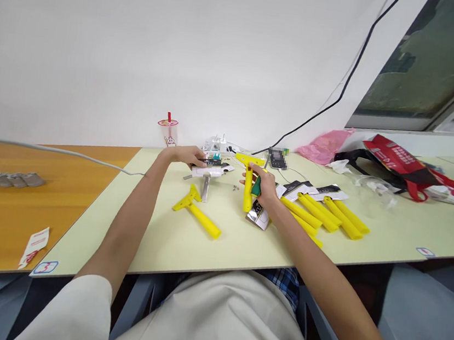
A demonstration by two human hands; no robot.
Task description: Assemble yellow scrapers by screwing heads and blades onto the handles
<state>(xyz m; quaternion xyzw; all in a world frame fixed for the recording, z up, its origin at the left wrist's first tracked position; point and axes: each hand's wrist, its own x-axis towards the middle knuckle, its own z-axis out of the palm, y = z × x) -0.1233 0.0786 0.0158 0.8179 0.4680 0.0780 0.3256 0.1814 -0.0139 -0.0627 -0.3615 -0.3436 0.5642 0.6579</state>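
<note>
My right hand (pixel 265 186) is closed around a yellow T-shaped scraper (pixel 248 189) and a screwdriver with a green handle (pixel 256 187). The scraper's head points away from me. On the left, my left hand (pixel 189 155) has its fingers bent at a black-and-white packet (pixel 213 163) lying on a small pile; its fingertips are partly hidden. A second yellow scraper (pixel 199 214) lies nearer to me on the table. Tiny screws (pixel 236 187) are scattered between my hands. Another packet (pixel 258 216) lies below my right hand.
Several yellow scraper handles (pixel 345 217) with packets at their heads lie at right. Behind are a cup with a red straw (pixel 168 131), a power strip (pixel 217 144) and cables. A red bag (pixel 405 164) and pink plastic (pixel 325 146) sit far right.
</note>
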